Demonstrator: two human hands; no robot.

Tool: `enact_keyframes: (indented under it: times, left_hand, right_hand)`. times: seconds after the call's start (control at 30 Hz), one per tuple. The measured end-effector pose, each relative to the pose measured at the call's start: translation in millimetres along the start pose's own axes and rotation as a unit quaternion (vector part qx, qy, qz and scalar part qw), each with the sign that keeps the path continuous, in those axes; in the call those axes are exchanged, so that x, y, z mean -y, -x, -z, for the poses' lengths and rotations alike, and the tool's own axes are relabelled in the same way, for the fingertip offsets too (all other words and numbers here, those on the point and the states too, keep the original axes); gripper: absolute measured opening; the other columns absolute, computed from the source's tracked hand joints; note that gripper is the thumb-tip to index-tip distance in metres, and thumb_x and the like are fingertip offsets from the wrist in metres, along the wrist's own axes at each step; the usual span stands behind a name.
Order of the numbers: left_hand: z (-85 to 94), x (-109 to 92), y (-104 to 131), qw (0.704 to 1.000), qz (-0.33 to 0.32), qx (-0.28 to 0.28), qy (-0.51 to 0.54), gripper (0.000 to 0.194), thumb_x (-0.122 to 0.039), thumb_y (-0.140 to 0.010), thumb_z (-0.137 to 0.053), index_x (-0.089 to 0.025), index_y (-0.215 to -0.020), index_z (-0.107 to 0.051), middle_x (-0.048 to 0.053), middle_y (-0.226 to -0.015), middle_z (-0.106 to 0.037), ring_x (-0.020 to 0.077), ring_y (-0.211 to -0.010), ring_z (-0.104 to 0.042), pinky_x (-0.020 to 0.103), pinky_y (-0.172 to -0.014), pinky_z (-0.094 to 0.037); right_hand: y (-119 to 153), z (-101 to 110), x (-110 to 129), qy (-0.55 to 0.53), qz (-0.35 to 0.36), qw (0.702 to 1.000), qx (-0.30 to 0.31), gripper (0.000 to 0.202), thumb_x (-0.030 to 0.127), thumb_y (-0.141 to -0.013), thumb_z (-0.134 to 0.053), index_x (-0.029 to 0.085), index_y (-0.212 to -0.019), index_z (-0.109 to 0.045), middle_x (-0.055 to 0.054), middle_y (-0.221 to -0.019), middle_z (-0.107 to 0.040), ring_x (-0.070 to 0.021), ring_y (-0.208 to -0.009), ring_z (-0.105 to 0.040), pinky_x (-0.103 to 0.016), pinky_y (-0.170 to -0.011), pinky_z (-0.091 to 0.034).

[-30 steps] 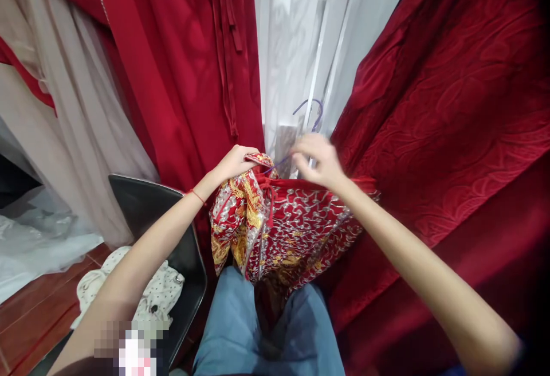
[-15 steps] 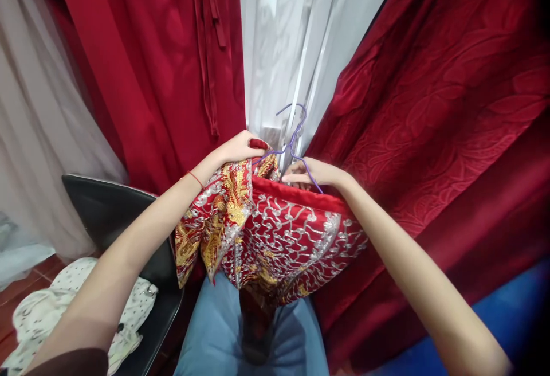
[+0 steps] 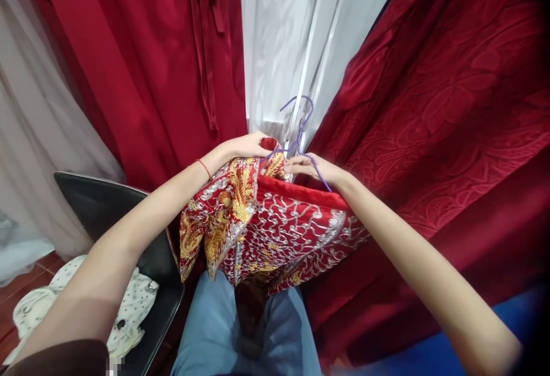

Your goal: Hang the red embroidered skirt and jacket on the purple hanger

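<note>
A red garment (image 3: 296, 215) with gold and silver embroidery and a plain red band along its top hangs above my thighs. A purple wire hanger (image 3: 299, 135) sits at that top edge, its hook up and its lower arms partly hidden by the cloth. My left hand (image 3: 253, 145) is closed on the garment's upper left edge, beside the hanger's left arm. Behind the hanger's right arm, my right hand (image 3: 313, 168) has its fingertips pinched at the gold-embroidered edge inside the band. Some of its fingers are hidden.
Red curtains (image 3: 150, 66) hang at left, and patterned red cloth (image 3: 438, 112) at right. White drapery (image 3: 275, 38) with narrow upright bars lies between them. A black chair (image 3: 98, 207) at lower left bears a white dotted cloth (image 3: 137, 301).
Both hands, the garment's top and the hanger have shifted slightly right in view. My right fingertips have come up to the garment's inner edge near my left hand.
</note>
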State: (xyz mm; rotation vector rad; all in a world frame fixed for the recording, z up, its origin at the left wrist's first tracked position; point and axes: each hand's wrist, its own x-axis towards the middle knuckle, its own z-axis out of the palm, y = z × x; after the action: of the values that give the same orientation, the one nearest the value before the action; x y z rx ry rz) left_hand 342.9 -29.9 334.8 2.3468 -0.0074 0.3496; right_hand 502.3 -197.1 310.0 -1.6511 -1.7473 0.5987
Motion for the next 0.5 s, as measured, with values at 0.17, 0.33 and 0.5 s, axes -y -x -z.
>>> enact_keyframes:
  times: [0.17,0.33,0.5]
  left_hand:
    - [-12.7,18,-4,0.997,0.016,-0.047,0.056,0.027,-0.04,-0.068,-0.072,-0.015,-0.069,-0.063,0.001,-0.068,-0.063,0.0113,-0.064,-0.054,0.027,-0.066,-0.046]
    - [-19.7,24,1,0.994,0.002,-0.096,0.051,0.031,-0.044,-0.077,-0.066,-0.014,-0.074,-0.064,0.0,-0.07,-0.061,0.0112,-0.066,-0.053,0.028,-0.069,-0.046]
    - [-18.0,24,-1,0.991,0.0,-0.117,0.064,0.025,-0.037,-0.079,-0.065,-0.014,-0.071,-0.062,-0.002,-0.065,-0.057,0.0096,-0.063,-0.05,0.026,-0.066,-0.042]
  right_hand:
    - [1,-1,-9,-0.051,-0.031,0.997,0.044,0.038,0.056,-0.079,-0.067,0.018,-0.079,-0.061,0.001,-0.079,-0.066,-0.0129,-0.077,-0.061,-0.03,-0.082,-0.051]
    - [2,-9,-21,-0.121,-0.068,0.988,-0.06,0.043,0.058,-0.076,-0.073,0.02,-0.075,-0.052,0.003,-0.072,-0.058,-0.012,-0.069,-0.057,-0.028,-0.07,-0.05]
    - [6,-21,-16,-0.14,-0.091,0.982,-0.09,0.042,0.062,-0.081,-0.066,0.021,-0.076,-0.058,-0.003,-0.07,-0.063,-0.0157,-0.066,-0.058,-0.034,-0.071,-0.052]
